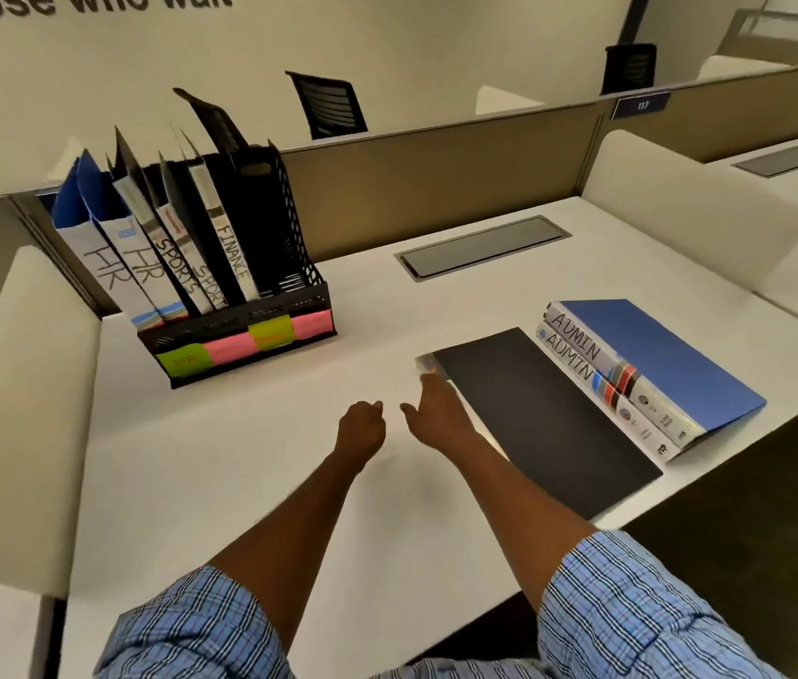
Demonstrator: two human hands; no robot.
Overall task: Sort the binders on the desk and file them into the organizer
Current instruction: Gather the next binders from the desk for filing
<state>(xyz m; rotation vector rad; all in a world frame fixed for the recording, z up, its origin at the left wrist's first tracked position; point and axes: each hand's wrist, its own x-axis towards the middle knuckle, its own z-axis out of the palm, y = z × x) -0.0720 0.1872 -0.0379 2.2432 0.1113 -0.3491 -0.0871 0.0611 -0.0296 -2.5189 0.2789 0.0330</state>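
One black binder [543, 419], spine hidden by R hand [436, 414]

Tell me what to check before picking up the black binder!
1. Right hand at the black binder: ok, fingers touch its spine edge, no grip yet.
2. Left hand free to help: ok, loosely curled, holding nothing.
3. Binder's label readable: cannot tell, the spine is mostly hidden by the hand.
4. Room in the organizer: ok, the right-hand slots behind the FINANCE binder look open.
5. Two ADMIN binders out of the way: ok, stacked beside the black one, not on it.
6. Desk path to the organizer: ok, bare.
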